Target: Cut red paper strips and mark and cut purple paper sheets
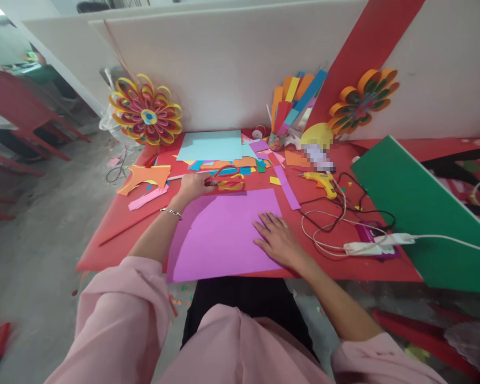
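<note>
A sheet of purple paper (220, 229) lies in front of me on the red-covered table (116, 213). My right hand (278, 237) rests flat on its right side with the fingers spread. Just beyond the sheet's far left edge, my left hand (194, 189) is closed round the blade end of a pair of scissors. The scissors' red and yellow handles (232, 185) point to the right, and most of the blades are hidden by the hand.
Light blue paper (212, 145) and coloured scraps lie behind. A yellow glue gun (322, 183), tangled cords and a white power strip (368, 246) are on the right, beside a green board (424, 218). Paper flowers (148, 116) lean against the white panel (224, 64).
</note>
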Available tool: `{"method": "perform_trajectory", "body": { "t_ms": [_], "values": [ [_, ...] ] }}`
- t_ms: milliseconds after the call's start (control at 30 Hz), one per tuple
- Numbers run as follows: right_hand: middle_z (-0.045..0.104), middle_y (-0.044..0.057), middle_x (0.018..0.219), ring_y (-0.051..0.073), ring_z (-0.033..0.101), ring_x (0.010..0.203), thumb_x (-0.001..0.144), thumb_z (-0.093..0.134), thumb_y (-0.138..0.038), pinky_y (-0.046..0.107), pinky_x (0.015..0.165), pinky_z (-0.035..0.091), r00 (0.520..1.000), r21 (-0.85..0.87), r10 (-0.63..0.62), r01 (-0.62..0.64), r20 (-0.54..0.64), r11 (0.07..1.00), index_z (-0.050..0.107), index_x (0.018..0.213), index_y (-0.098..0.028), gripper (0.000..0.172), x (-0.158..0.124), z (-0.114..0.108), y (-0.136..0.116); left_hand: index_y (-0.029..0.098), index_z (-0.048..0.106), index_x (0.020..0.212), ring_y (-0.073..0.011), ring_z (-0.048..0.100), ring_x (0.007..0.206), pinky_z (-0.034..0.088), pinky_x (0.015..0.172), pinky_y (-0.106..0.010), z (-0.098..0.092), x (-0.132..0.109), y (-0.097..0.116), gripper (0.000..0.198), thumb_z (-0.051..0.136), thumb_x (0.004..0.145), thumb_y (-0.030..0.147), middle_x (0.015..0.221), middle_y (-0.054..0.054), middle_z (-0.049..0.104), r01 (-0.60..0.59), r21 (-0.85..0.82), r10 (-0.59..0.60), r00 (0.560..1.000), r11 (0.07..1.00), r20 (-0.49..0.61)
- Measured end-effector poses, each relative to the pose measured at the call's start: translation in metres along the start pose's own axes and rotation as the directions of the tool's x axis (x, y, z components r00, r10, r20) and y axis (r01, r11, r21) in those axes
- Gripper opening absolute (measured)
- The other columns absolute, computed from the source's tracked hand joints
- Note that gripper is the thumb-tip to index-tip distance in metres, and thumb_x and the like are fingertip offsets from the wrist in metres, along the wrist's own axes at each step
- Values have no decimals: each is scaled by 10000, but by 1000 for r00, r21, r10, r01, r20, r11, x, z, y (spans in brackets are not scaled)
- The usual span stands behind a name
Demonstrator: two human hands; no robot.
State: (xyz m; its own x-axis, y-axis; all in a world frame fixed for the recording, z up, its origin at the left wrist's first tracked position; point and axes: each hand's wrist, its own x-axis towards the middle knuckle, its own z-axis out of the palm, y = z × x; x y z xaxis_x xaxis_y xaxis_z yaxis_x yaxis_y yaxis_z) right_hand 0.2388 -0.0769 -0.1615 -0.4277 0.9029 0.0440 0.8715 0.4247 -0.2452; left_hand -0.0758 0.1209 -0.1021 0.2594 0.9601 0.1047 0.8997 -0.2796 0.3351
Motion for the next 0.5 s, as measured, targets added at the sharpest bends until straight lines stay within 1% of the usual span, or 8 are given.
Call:
{"method": "perform_trajectory", "body": {
  "t_ms": [100,133,233,300,367,433,467,500],
  "values": [
    [495,167,1683,386,465,1573,1091,543,-477,602,1269,428,1000,33,-27,28,-13,999,662,1515,-189,526,4,-8,8,235,713,810,-237,651,774,259,624,-318,6,30,-6,216,714,847,449,817,-51,758,-35,162,39,999,986,-21],
    [528,175,1657,373,498,1552,1094,541,-464,588,1260,447,999,45,-33,35,-28,998,679,1493,-179,510,6,-10,11,239,725,828,-240,659,779,263,621,-316,9,40,-9,221,715,850,459,825,-52,765,-41,183,45,999,982,-17],
    [621,194,1567,346,595,1470,1087,565,-409,561,1226,499,995,73,-46,52,-89,996,724,1426,-164,447,14,-10,17,249,743,842,-237,668,781,285,622,-307,15,64,-16,226,723,862,473,817,-45,770,-31,189,30,1000,982,7],
    [660,200,1519,349,630,1428,1079,583,-385,556,1198,529,992,91,-64,75,-113,993,746,1385,-153,417,19,-9,19,250,759,869,-238,677,817,311,636,-305,14,75,-19,225,739,873,474,861,-48,779,-38,178,36,999,983,11],
    [687,191,1486,342,651,1399,1076,588,-376,547,1177,549,987,129,-83,100,-135,987,758,1359,-157,396,24,-10,19,249,780,993,-246,695,908,340,656,-311,9,79,-18,248,743,893,473,1041,-72,793,-67,167,75,996,984,-44],
    [716,157,1454,313,673,1366,1081,579,-372,528,1169,557,982,190,-83,115,-169,975,770,1338,-192,367,30,-13,16,242,764,1152,-260,703,991,366,676,-326,2,74,-11,308,700,944,462,1233,-106,755,-90,179,115,985,980,-132],
    [729,137,1439,297,683,1348,1085,568,-367,519,1166,558,979,216,-76,117,-190,969,774,1327,-212,354,34,-16,13,235,750,1199,-268,705,1007,373,681,-335,-1,69,-5,316,663,973,438,1269,-121,737,-89,198,122,979,976,-160],
    [738,125,1427,285,687,1338,1091,553,-361,511,1166,555,975,230,-66,116,-214,966,775,1325,-223,351,40,-20,9,224,748,1196,-277,705,1006,375,682,-342,-3,62,2,295,628,994,402,1238,-131,737,-97,228,133,980,969,-150]
  ]
}}
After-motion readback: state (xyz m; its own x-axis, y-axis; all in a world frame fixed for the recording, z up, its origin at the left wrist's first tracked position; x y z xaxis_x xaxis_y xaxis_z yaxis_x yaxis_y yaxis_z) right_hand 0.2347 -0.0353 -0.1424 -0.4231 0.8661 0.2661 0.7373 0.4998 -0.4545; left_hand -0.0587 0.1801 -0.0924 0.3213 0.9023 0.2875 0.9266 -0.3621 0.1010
